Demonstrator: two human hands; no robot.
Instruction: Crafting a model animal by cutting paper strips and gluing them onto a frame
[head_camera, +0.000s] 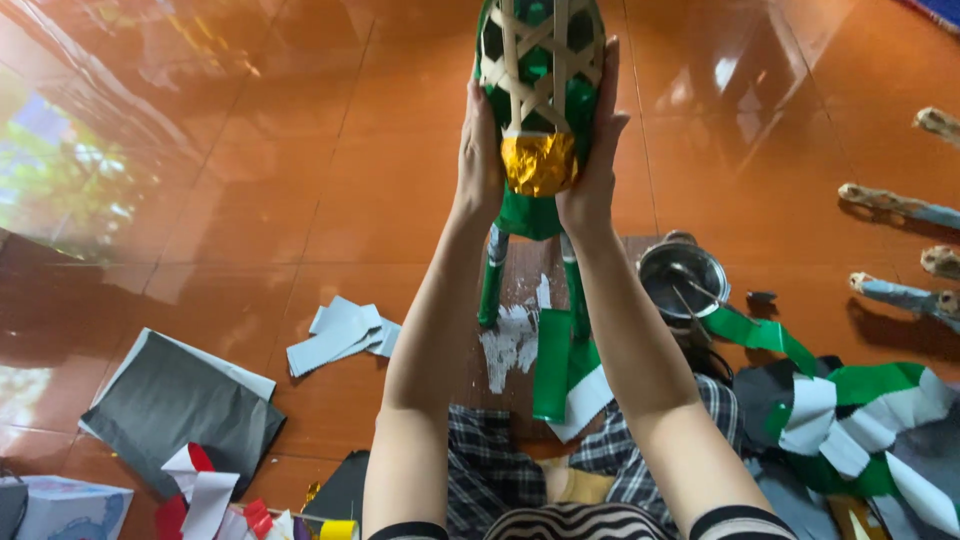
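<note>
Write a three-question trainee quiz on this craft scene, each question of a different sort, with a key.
1. True or false: both hands, left hand and right hand, hold the green woven figure up off the floor.
2. What colour is the foil patch between the hands? A. gold B. red C. blue
3. Fill in: to the right of the arms, on the tiled floor, stands a small metal ____.

Key: 1 true; 2 A; 3 pot
</note>
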